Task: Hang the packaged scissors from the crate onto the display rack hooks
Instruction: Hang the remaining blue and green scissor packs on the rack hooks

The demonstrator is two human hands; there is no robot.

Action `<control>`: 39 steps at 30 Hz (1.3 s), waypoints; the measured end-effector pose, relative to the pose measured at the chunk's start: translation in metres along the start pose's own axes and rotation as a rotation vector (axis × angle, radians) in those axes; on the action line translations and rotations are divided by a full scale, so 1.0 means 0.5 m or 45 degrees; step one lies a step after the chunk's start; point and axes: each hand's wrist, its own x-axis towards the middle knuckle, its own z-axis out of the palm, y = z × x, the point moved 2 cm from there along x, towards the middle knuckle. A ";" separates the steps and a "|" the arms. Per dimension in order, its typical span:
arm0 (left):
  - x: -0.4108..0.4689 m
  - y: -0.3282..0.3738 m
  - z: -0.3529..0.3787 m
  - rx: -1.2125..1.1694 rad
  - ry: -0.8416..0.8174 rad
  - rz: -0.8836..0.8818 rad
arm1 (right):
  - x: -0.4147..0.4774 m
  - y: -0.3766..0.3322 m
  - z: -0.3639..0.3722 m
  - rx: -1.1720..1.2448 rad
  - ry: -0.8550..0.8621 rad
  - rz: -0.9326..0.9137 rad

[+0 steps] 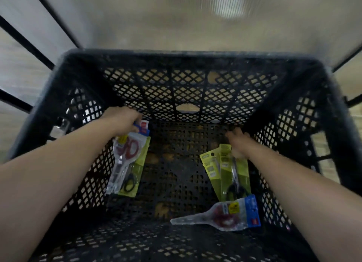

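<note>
Both my arms reach down into a black mesh crate (pixel 184 55). My left hand (pixel 123 120) grips the blue top of a clear pack of red-handled scissors (pixel 125 154); a yellow-green pack of black-handled scissors (pixel 135 173) hangs behind it in the same grip. My right hand (pixel 238 142) reaches to the top of two yellow-green scissor packs (pixel 229 171) at the crate's right side; whether its fingers hold them is not clear. Another clear pack with red handles and a blue header (pixel 225 216) lies flat on the crate floor near the front right.
The crate's high mesh walls (pixel 305 124) surround both hands. Pale floor shows beyond the crate, with black rails (pixel 29 44) at the left and right. No display rack hooks are in view.
</note>
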 end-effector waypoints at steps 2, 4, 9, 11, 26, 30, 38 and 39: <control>-0.009 -0.003 0.004 -0.020 -0.034 0.013 | 0.006 0.005 0.020 0.040 -0.025 -0.002; -0.016 -0.005 0.007 -0.032 -0.014 0.008 | 0.012 0.004 0.039 -0.015 0.054 0.001; -0.029 -0.005 0.025 -0.104 0.021 0.014 | 0.013 -0.009 0.054 -0.047 0.142 0.036; -0.034 0.002 0.031 -0.107 0.011 0.035 | 0.011 -0.002 0.051 -0.126 0.125 0.031; -0.040 0.009 0.006 0.040 -0.033 0.122 | -0.009 -0.020 0.003 0.060 0.089 -0.114; -0.099 0.012 -0.066 0.094 -0.083 0.144 | -0.084 -0.037 -0.060 -0.002 0.112 -0.148; -0.342 -0.011 -0.350 -0.204 -0.137 0.159 | -0.419 -0.067 -0.250 0.086 0.220 -0.245; -0.390 -0.027 -0.428 -0.218 -0.112 0.162 | -0.481 -0.067 -0.311 0.126 0.264 -0.223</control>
